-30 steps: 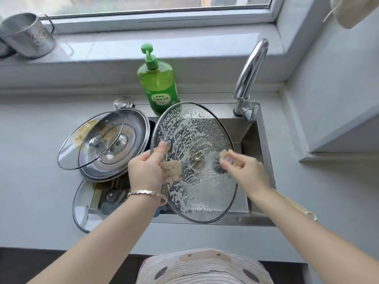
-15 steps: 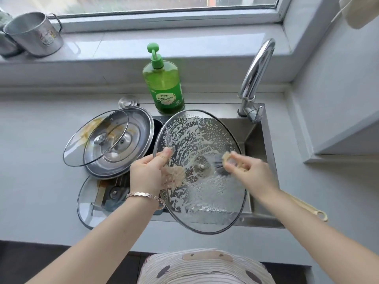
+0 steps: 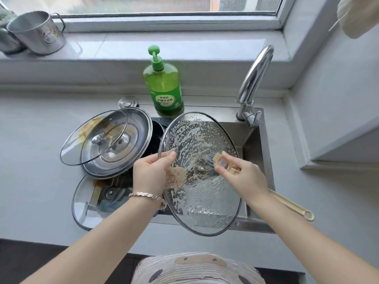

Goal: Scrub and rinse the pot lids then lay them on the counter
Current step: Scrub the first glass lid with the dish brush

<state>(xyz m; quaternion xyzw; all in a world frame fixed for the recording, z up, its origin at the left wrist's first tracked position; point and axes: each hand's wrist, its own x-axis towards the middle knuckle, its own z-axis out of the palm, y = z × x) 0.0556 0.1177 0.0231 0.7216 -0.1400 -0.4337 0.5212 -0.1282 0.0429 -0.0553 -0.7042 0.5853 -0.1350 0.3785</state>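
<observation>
- Grey kitchen counter (image 3: 30, 181) below a window is pictured, with a steel sink (image 3: 265, 160) set into it.
- A soapy glass lid (image 3: 205, 203) is held tilted over the sink with its underside towards the camera. Its oval outline runs from the green soap bottle (image 3: 164, 87) down to the sink's front rim.
- The brush (image 3: 291, 206) is laid across the lid, bristles by the centre screw and handle pointing to the person's right and back.
- Compared with a second earlier, the lid's near edge is seen lower, across the front rim. The grip is unchanged and the bristles are kept by the centre.
- The left hand (image 3: 151, 173) is clamped on the lid's left rim, thumb on the near face, fingers seen through the glass.
- The right hand (image 3: 244, 177) is closed around the brush's neck, wrist bent down.
- Three more lids are stacked left of the sink: a small glass lid (image 3: 82, 144), a steel lid (image 3: 131, 158) and a lower glass lid (image 3: 86, 210).
</observation>
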